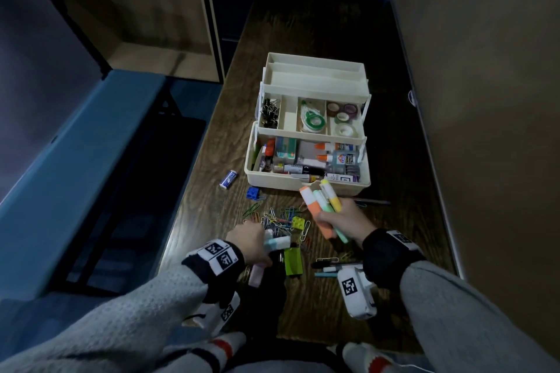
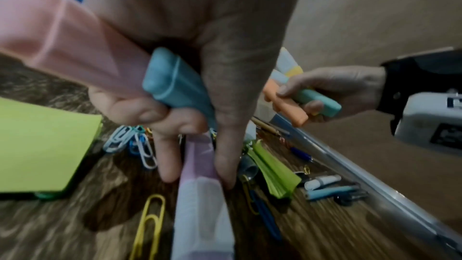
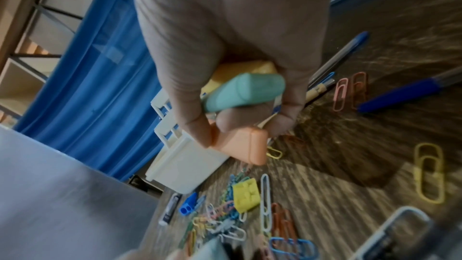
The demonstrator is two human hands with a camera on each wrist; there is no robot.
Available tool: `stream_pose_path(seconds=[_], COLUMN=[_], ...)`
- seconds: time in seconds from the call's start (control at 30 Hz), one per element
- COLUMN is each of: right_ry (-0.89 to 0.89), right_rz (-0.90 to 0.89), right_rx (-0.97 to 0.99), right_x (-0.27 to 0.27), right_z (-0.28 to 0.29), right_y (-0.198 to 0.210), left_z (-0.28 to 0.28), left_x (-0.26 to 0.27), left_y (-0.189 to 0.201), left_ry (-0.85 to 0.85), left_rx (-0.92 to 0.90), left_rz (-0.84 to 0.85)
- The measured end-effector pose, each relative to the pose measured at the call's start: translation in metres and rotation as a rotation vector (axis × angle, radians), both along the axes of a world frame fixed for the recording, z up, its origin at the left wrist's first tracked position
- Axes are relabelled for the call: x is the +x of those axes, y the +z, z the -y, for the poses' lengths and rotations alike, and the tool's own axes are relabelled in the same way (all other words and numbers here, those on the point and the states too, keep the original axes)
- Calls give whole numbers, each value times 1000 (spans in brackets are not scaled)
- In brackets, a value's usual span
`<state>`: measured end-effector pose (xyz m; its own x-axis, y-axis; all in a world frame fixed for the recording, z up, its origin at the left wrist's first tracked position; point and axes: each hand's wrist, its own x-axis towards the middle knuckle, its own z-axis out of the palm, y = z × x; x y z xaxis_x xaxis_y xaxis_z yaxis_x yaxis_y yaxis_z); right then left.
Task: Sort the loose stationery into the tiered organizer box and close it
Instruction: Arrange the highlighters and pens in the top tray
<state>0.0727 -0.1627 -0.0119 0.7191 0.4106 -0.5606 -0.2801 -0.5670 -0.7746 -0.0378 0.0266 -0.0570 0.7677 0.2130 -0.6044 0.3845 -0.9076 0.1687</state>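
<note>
The cream tiered organizer box (image 1: 272,184) stands open in the middle of the wooden table, its trays fanned back; clips, tape rolls and glue fill it. My right hand (image 1: 333,222) hovers before its front wall, gripping an orange highlighter (image 3: 240,145), a mint highlighter (image 3: 245,92) and a yellow highlighter (image 3: 240,70). My left hand (image 2: 198,177) is low over the loose pile. It holds a pink highlighter (image 2: 62,46) and a blue highlighter (image 2: 175,86) in its curled fingers, while thumb and forefinger pinch a lilac highlighter (image 2: 200,195) lying on the table.
Coloured paper clips (image 1: 278,221), a yellow block (image 1: 298,222), a blue sharpener (image 1: 253,192) and a small blue eraser (image 1: 228,179) lie before the box. A green sticky-note pad (image 1: 293,260) and pens (image 1: 328,269) sit nearer me. A wall runs along the table's right edge.
</note>
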Motion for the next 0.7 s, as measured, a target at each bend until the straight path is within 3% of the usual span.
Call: stream_pose_path(seconds=[0.1, 0.23, 0.37, 0.53, 0.7], right_ry=[-15, -20, 79, 57, 71], right_rz=[-10, 51, 199, 476, 705], right_rx=[15, 15, -80, -107, -234], right_x=[3, 14, 48, 123, 191], right_z=[0, 4, 3, -10, -37], right_y=[6, 20, 48, 103, 128], left_z=[1, -15, -45, -74, -88], left_x=[6, 19, 41, 86, 149], left_y=[6, 24, 64, 124, 164], left_ry=[-31, 33, 197, 505, 693], left_rx=[31, -56, -404, -868, -1025], left_rz=[-12, 13, 112, 406, 645])
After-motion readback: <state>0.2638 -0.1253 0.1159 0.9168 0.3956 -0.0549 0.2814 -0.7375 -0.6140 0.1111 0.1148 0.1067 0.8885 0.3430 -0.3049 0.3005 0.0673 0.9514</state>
